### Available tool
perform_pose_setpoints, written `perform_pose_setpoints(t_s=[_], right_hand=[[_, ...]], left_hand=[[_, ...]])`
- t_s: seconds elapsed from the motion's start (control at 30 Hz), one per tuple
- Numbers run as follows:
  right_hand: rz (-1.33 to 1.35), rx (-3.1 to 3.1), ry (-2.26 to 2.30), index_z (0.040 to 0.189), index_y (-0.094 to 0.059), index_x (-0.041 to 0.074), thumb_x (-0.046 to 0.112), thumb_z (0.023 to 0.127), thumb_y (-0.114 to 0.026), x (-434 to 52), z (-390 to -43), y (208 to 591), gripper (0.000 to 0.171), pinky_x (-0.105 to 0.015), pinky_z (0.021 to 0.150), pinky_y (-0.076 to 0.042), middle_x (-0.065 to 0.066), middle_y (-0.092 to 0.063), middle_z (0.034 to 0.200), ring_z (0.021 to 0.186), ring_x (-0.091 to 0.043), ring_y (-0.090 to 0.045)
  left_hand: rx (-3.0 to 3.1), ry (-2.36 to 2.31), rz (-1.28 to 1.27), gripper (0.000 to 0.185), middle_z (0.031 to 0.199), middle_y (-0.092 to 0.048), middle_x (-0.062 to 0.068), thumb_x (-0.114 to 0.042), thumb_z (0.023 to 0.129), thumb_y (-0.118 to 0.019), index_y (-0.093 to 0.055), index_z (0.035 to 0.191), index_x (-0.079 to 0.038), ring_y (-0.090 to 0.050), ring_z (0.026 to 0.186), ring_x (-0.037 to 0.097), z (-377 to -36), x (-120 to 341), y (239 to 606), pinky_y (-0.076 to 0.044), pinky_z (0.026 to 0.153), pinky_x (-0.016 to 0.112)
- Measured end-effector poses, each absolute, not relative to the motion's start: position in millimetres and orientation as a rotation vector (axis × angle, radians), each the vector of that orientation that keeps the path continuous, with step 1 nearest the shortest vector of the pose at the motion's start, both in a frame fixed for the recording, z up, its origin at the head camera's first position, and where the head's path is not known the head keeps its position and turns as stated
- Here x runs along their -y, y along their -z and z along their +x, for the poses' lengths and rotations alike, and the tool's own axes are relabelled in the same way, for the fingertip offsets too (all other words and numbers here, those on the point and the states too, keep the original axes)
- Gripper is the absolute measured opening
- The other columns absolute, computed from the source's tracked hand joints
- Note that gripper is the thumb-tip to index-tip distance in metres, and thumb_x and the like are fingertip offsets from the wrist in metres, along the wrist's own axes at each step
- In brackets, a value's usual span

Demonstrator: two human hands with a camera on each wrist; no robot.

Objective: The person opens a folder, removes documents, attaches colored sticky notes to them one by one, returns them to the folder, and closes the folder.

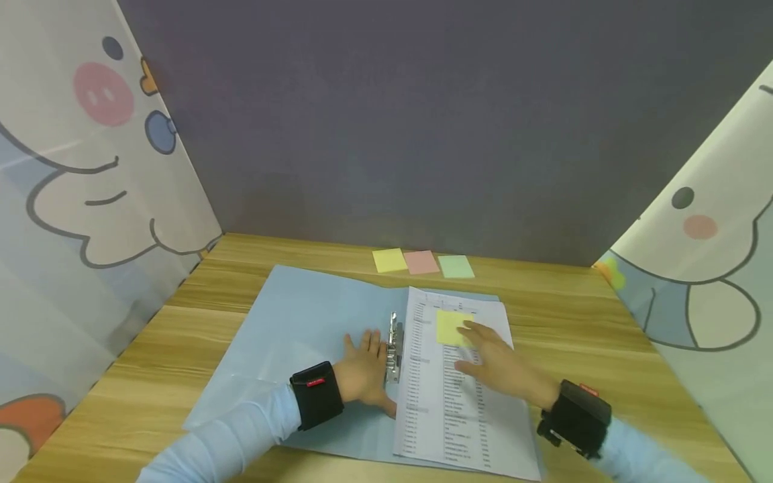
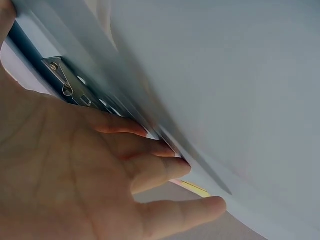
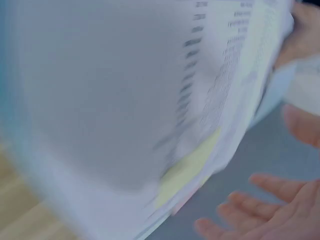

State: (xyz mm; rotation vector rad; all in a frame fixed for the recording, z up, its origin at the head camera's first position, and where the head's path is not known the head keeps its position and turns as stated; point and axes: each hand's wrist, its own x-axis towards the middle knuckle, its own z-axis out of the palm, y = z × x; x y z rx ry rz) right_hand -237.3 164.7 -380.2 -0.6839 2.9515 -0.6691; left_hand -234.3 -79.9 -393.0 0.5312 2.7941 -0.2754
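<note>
A light blue folder (image 1: 290, 329) lies opened flat, with a metal lever clip (image 1: 392, 352) along its spine. My left hand (image 1: 362, 376) rests on the folder left of the clip, its fingers spread and its thumb by the papers' left edge. On the folder's right side lies a stack of printed sheets (image 1: 447, 416). A yellow sticky note (image 1: 448, 327) lies on the top sheet, near its upper part. Over the sheets is my right hand (image 1: 498, 362), fingers loosely extended near the note's right edge; the right wrist view shows those fingers apart from the paper.
Behind the folder, a yellow note pad (image 1: 389, 260), a pink one (image 1: 421, 262) and a green one (image 1: 455, 266) sit in a row on the wooden table (image 1: 574, 322). A dark grey panel (image 1: 392, 134) stands at the back, with cartoon-printed sheets at both sides.
</note>
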Motion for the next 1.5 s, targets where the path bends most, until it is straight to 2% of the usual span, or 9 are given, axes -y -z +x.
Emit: perform_pose_setpoints(t_s=[0.13,0.2,0.43,0.7,1.13,1.37,1.5], right_hand=[[-1.002,-2.880,0.560,0.134,-0.043,0.000,0.036,0.084,-0.064,-131,-243,390,0.065,-0.052,0.104,-0.030,-0.020,-0.035,0.143,0.131,-0.037,-0.033],[-1.066,-2.846,0.506,0.134,-0.043,0.001,0.040,0.083,-0.063,-122,-246,397,0.068,-0.054,0.104,-0.028,-0.019,-0.035,0.143,0.132,-0.036,-0.032],[-0.984,-2.759,0.369,0.141,-0.036,0.010,0.057,0.082,-0.056,-115,-254,415,0.078,-0.063,0.104,-0.018,-0.014,-0.025,0.150,0.138,-0.034,-0.020],[-1.006,-2.739,0.328,0.143,-0.032,0.016,0.060,0.084,-0.050,-115,-259,417,0.076,-0.063,0.105,-0.015,-0.010,-0.018,0.152,0.140,-0.031,-0.014],[-1.022,-2.704,0.315,0.144,-0.030,0.016,0.061,0.083,-0.049,-111,-258,418,0.078,-0.061,0.107,-0.013,-0.006,-0.015,0.153,0.141,-0.028,-0.011],[-0.991,-2.698,0.275,0.146,-0.020,0.009,0.062,0.085,-0.045,-105,-260,417,0.084,-0.061,0.107,-0.012,-0.007,-0.012,0.154,0.142,-0.028,-0.008],[-0.960,-2.694,0.265,0.147,-0.016,0.009,0.063,0.085,-0.042,-101,-263,420,0.086,-0.060,0.108,-0.009,-0.006,-0.008,0.154,0.142,-0.027,-0.005]], left_hand=[[-2.804,0.259,0.551,0.124,0.149,-0.023,0.018,-0.083,0.050,-0.061,-0.032,0.141,-0.003,-0.021,0.138,0.035,-233,80,394,-0.022,0.100,0.065],[-2.806,0.250,0.563,0.124,0.149,-0.024,0.018,-0.082,0.050,-0.061,-0.033,0.141,-0.003,-0.022,0.137,0.035,-231,80,395,-0.023,0.100,0.065],[-2.800,0.231,0.569,0.124,0.149,-0.022,0.019,-0.082,0.051,-0.060,-0.031,0.142,-0.003,-0.021,0.137,0.036,-229,78,398,-0.024,0.098,0.066],[-2.767,0.269,0.560,0.127,0.150,-0.020,0.018,-0.080,0.049,-0.064,-0.028,0.143,-0.003,-0.019,0.138,0.035,-231,78,391,-0.026,0.099,0.064],[-2.728,0.247,0.565,0.127,0.150,-0.019,0.018,-0.075,0.046,-0.071,-0.030,0.142,-0.003,-0.018,0.138,0.035,-234,78,384,-0.027,0.099,0.064],[-2.735,0.231,0.559,0.127,0.150,-0.020,0.018,-0.074,0.046,-0.072,-0.030,0.142,-0.003,-0.019,0.138,0.035,-234,80,384,-0.027,0.099,0.065],[-2.735,0.219,0.558,0.127,0.150,-0.020,0.018,-0.074,0.046,-0.072,-0.029,0.142,-0.003,-0.019,0.138,0.035,-235,80,384,-0.027,0.098,0.065]])
